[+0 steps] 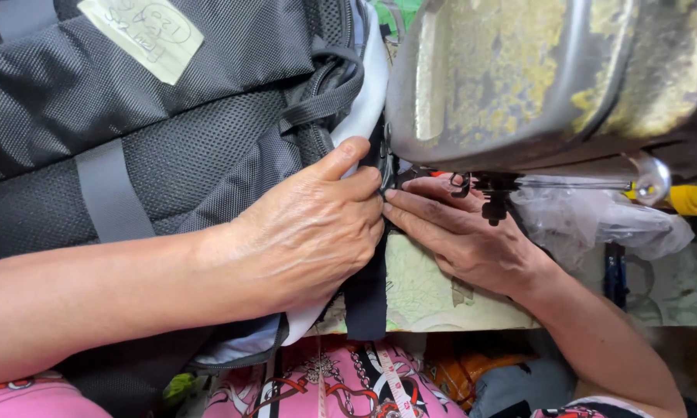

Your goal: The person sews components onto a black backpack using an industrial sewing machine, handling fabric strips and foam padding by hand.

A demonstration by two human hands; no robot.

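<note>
Pressing black backpack (pixel 170 147) under sewing machine (pixel 519 77) | left hand (pixel 310 232), right hand (pixel 464 232) fingers flat | plastic bag (pixel 596 220) beside

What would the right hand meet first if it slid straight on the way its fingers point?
The right hand points leftward; its fingertips would likely meet the left hand first, already about touching at the black strap.

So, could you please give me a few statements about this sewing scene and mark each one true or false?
1. The left hand presses on the black backpack. True.
2. The right hand holds scissors. False: its fingers lie flat under the sewing machine.
3. A paper note is stuck on the backpack. True.
4. The machine's paint is fresh. False: it is worn and flaking.
</note>
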